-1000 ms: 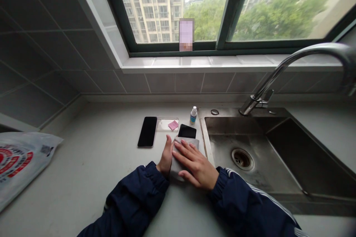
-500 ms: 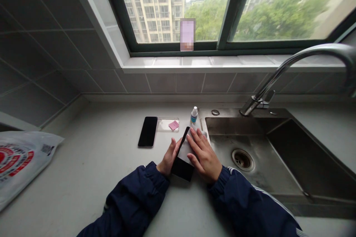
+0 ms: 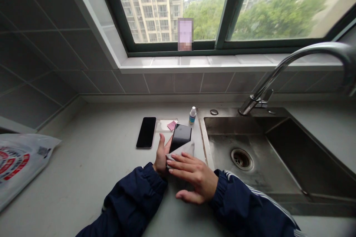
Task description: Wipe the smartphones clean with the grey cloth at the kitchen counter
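A black smartphone (image 3: 182, 134), screen up, lies in my left hand (image 3: 160, 155), which grips its left edge, thumb pointing up. Over the phone's lower part lies a light grey cloth (image 3: 187, 149). My right hand (image 3: 196, 177) rests on that cloth with its fingers stretched out flat and the thumb apart. The phone's lower end is hidden under the cloth and fingers. Just beyond the phone are a clear phone case (image 3: 161, 124) with a pink paper piece (image 3: 171, 126) on it and a small white-capped bottle (image 3: 192, 115).
Left of the case, a second black phone (image 3: 146, 132) lies on the white counter (image 3: 111, 185). At the right is a steel sink (image 3: 222, 140) with a curved faucet (image 3: 267, 74). A printed plastic bag (image 3: 22, 166) lies at the far left. Behind runs a window sill (image 3: 194, 61).
My right hand and the cloth have slid down from the phone's upper part toward its lower end. The upper screen is now uncovered. My left hand keeps its grip.
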Available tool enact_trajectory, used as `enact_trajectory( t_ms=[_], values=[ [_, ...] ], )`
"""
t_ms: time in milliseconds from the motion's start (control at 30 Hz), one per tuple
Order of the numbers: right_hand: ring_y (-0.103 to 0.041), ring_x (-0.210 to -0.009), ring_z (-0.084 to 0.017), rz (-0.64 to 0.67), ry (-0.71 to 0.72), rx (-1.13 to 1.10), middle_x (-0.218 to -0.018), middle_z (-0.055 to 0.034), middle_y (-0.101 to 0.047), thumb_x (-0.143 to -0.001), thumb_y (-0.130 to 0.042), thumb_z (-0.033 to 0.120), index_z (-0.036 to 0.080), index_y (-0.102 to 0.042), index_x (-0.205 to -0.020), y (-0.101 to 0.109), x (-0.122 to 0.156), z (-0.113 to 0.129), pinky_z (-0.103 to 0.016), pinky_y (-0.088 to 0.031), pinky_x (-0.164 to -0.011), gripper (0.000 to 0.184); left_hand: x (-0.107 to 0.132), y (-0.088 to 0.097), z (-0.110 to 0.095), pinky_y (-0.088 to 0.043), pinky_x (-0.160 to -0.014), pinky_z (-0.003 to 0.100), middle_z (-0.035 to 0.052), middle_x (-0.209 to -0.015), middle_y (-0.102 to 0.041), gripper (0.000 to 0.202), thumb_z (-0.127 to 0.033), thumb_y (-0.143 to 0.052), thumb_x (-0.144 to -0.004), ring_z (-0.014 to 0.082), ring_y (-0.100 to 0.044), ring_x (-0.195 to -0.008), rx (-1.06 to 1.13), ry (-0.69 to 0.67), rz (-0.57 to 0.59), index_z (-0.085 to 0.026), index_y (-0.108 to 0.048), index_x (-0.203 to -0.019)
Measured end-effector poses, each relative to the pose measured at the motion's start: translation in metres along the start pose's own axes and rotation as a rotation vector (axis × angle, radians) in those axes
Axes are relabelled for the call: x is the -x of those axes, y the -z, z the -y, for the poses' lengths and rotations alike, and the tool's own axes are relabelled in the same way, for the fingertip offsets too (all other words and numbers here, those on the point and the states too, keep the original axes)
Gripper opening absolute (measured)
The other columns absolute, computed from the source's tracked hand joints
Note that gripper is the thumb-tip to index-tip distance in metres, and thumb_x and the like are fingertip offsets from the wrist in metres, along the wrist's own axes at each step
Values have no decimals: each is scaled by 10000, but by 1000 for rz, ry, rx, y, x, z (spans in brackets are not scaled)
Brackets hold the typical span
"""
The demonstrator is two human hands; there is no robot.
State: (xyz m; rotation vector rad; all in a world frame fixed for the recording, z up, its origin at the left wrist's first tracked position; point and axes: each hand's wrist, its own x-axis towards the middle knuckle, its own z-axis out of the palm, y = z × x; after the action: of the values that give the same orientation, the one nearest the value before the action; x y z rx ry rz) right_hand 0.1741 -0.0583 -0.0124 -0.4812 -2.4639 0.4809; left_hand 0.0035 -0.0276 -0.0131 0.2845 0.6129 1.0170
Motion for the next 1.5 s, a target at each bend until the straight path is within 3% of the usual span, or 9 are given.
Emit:
enact_trajectory(
  t_ms=[200, 333, 567, 733, 867, 1000, 1167, 1300, 1500],
  values=[
    [-340, -1463, -254, 38, -23, 8, -1444, -118, -554, -919, -562, 559, 151, -541, -1398, 2, 1, -8, -457, -244, -1218, 629, -2, -1, 1, -473, -1033, 453, 197, -1328, -630, 857, -732, -384, -893, 331, -654, -1146, 14, 26, 62, -163, -348, -1533],
    [-264, -1494, -273, 37, -92, 75, -1522, -125, -460, -966, -505, 516, 145, -487, -1452, 1, 3, -13, -489, -264, -1208, 612, -5, 1, 5, -427, -1080, 468, 209, -1311, -629, 865, -728, -388, -895, 339, -624, -1194, 45, 26, 143, -142, -342, -1530],
    [-116, -1526, -314, -122, -324, 279, -1631, -124, -238, -1033, -390, 414, 141, -318, -1553, -3, 8, -26, -550, -268, -1195, 592, -5, 0, 14, -198, -1215, 476, 161, -1514, -463, 836, -711, -458, -881, 334, -354, -1449, -59, 5, 326, -174, -379, -1516],
    [-107, -1525, -338, -229, -441, 352, -1639, -134, -203, -1001, -440, 432, 150, -249, -1579, -4, 10, -28, -589, -255, -1185, 670, -5, -2, 15, -137, -1235, 450, 156, -1536, -439, 820, -698, -454, -890, 326, -263, -1492, -104, -32, 378, -135, -430, -1487],
    [-141, -1515, -359, -146, -360, 316, -1618, -162, -252, -957, -501, 483, 113, -317, -1549, -4, 8, -24, -626, -177, -1192, 722, -7, 1, 14, -203, -1213, 493, 177, -1487, -495, 839, -718, -413, -894, 347, -383, -1431, -31, -9, 324, -143, -395, -1505],
    [-239, -1501, -298, -10, -149, 156, -1559, -156, -388, -943, -516, 519, 94, -446, -1470, -5, 4, -13, -533, -181, -1223, 681, -6, 3, 9, -322, -1159, 494, 201, -1368, -599, 826, -712, -347, -918, 338, -546, -1301, 22, -41, 143, -136, -381, -1509],
    [-333, -1468, -249, -9, -26, 80, -1489, -127, -500, -938, -525, 534, 111, -535, -1391, -4, 0, 0, -465, -165, -1241, 620, -3, 1, 3, -441, -1068, 472, 215, -1240, -674, 879, -742, -383, -887, 330, -658, -1145, 23, -45, -1, -102, -406, -1490],
    [-338, -1466, -249, 2, -44, 88, -1490, -122, -500, -973, -484, 511, 111, -530, -1397, -3, 0, -2, -476, -195, -1234, 585, -2, -1, 4, -429, -1081, 470, 217, -1244, -672, 873, -732, -374, -897, 332, -656, -1148, 27, -54, 26, -97, -400, -1496],
    [-181, -1516, -297, -23, -207, 224, -1595, -128, -327, -1037, -362, 441, 123, -410, -1501, -3, 4, -15, -555, -247, -1199, 565, -8, 3, 10, -251, -1197, 489, 190, -1432, -548, 824, -692, -364, -927, 334, -493, -1353, 71, -22, 216, -154, -306, -1549]
  ],
)
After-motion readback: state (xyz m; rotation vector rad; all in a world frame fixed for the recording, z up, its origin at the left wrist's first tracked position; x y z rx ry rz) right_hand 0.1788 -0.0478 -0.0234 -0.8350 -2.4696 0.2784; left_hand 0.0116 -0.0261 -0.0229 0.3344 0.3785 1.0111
